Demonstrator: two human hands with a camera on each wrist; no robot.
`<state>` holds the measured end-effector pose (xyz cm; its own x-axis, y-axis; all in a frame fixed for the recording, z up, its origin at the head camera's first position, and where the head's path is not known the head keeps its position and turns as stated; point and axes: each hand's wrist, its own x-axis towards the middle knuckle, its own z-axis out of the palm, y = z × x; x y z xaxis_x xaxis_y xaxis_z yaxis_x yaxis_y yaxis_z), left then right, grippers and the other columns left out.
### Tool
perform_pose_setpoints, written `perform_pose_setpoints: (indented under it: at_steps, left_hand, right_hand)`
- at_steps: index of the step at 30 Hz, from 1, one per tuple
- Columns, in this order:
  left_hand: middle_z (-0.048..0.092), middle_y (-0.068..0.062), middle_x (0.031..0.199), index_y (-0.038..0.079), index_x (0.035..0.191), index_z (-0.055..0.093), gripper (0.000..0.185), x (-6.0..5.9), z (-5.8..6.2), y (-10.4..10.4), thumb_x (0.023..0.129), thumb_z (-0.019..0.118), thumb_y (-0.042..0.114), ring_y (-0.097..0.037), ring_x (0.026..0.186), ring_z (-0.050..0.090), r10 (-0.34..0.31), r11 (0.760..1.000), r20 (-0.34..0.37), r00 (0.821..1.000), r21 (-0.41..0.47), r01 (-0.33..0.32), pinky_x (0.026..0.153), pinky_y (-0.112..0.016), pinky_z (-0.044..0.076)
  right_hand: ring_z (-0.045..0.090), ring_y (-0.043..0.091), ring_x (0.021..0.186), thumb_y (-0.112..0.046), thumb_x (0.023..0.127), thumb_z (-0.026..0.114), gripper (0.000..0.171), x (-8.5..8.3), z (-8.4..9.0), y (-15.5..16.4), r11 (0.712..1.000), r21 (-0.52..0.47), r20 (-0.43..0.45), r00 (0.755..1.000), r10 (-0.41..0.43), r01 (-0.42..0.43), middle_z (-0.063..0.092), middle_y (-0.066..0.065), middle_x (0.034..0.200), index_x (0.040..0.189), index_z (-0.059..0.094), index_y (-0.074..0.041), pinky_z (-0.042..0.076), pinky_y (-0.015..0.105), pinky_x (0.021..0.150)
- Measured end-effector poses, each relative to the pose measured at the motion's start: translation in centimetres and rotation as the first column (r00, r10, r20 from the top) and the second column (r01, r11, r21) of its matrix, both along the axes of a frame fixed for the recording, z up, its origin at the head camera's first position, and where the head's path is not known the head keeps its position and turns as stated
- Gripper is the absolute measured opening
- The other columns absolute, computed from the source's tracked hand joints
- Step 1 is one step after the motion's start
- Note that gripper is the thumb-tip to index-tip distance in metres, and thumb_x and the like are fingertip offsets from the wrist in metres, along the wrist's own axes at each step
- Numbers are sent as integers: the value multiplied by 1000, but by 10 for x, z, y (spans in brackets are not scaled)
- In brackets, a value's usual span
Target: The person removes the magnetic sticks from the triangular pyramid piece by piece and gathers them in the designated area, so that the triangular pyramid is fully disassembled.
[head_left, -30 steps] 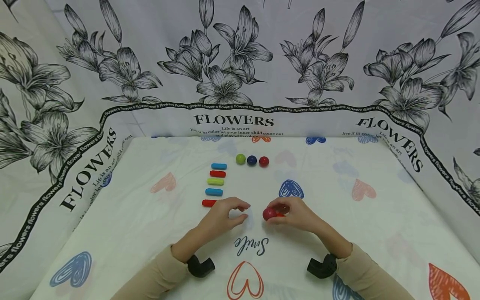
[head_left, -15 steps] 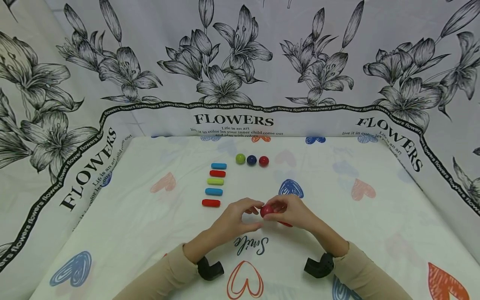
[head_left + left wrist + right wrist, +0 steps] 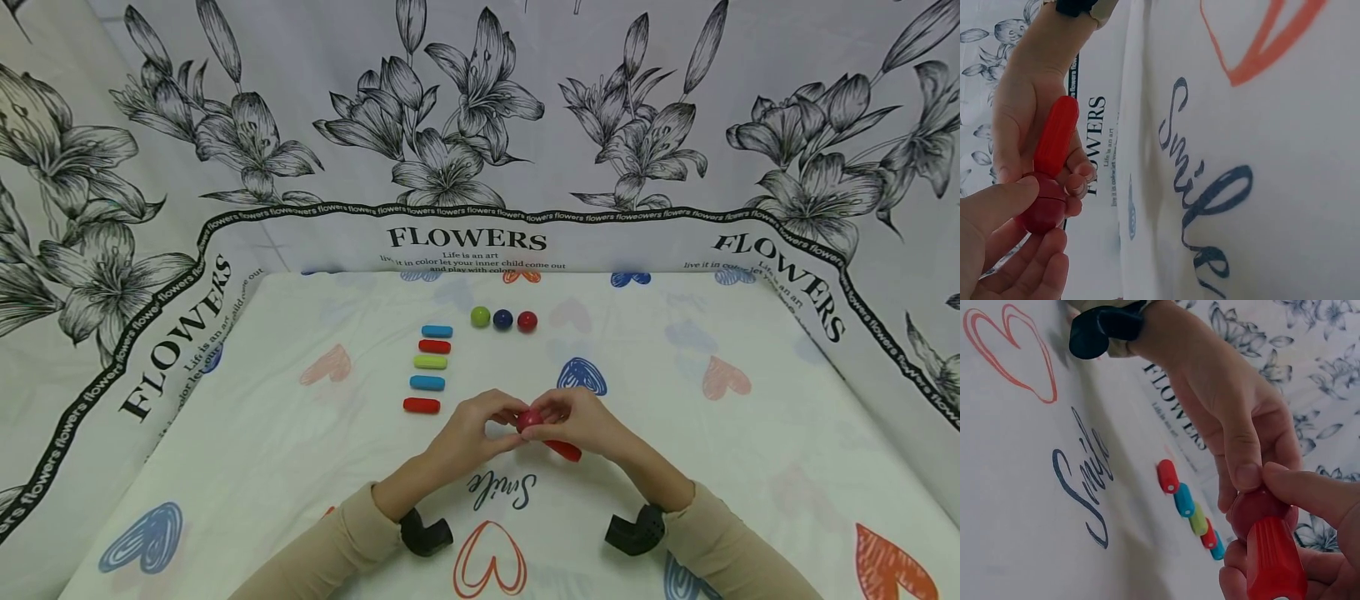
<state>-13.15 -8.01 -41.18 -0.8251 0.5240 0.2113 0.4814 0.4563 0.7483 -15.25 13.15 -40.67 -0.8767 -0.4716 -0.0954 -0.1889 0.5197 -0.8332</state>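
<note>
While our right hand (image 3: 581, 421) is gripping the red stick (image 3: 564, 451) w/ its red ball (image 3: 528, 419) end, our left hand (image 3: 468, 429) is pinching that ball, just above the cloth (image 3: 675, 433), approx. mid-table.

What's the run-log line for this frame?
left hand: pinches red ball | right hand: grips red stick | ball at stick's end | five sticks, three balls on cloth

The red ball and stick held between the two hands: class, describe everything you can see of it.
The red ball is glossy, plastic-looking, with a seam round it. A red ribbed stick with a rounded end meets the ball. Left hand pinches the ball; right hand grips the stick, also fingering the ball. It is held above the cloth, slanting down toward the person's right.
</note>
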Motion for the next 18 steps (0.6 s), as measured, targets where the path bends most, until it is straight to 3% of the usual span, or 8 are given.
perform_pose_setpoints:
  at_steps: [7,18]
  left_hand:
    - [67,-2,112,14,122,64,42,-1,1,1,82,76,15,-12,101,63,-25,999,-21,999,-40,24,89,-21,57]
    - [67,-3,106,12,114,66,36,-5,-4,-1,80,78,17,-12,93,64,58,998,-66,996,37,-56,85,-22,58]
  right_hand:
    - [63,12,80,-30,81,77,35,-1,-1,-1,1000,-18,25,1000,18,-18,73,13,95,106,72,-5,57,20,73]
    - [67,14,77,-29,84,74,37,-2,0,6,995,-89,81,996,42,-35,74,15,95,109,70,-2,56,21,69]
